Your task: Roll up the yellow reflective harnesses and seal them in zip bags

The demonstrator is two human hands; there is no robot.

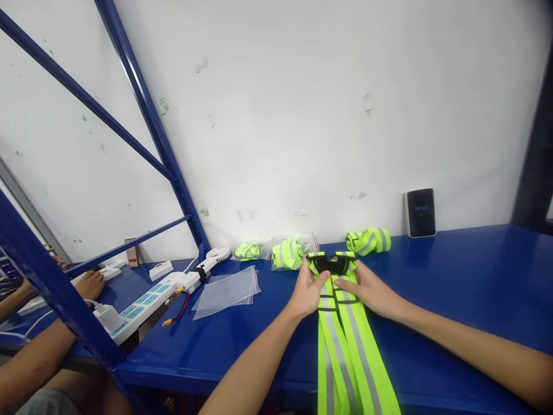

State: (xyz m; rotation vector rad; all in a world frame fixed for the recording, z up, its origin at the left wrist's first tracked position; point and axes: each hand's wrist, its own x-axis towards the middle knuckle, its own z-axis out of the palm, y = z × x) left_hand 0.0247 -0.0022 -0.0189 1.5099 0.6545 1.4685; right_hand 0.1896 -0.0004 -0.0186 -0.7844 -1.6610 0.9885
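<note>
1. Here was the blue steel bench top (453, 265), with a neon-yellow reflective vest (345, 351) lying on it.
2. The left hand (307, 291) and right hand (367, 288) pinched the vest's upper straps from either side.
3. Rolled vests (368, 241) sat just behind the vest.

White wall (276, 104) behind a blue steel rack (149, 121)
The wall is scuffed and flecked with green marks above a glossy blue table (470, 271); diagonal rack braces cross the left side, and a dark upright post (536, 144) stands at the right.
</note>
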